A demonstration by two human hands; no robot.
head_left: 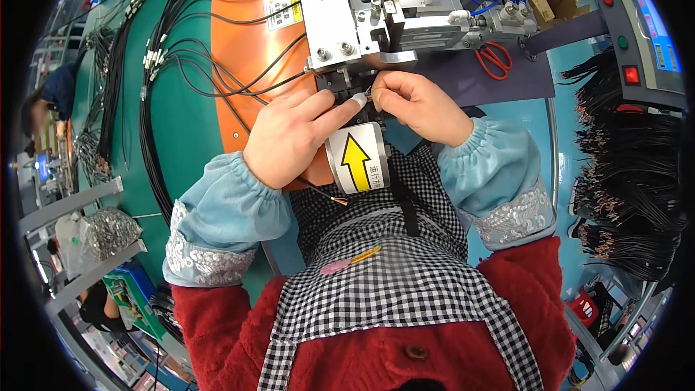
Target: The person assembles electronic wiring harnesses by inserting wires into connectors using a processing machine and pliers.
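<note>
Room is tight beyond the fingertips, where a metal machine block stands; a flat dark plate spreads rightward. The right hand has its grip pinched together on thin wires just below the block. The left hand (one fingertip covered in white) is beside them, its grip's closure impossible to tell. Smooth black cables trail across the green worktop.

A machine and cable bundles show a factory.
</note>
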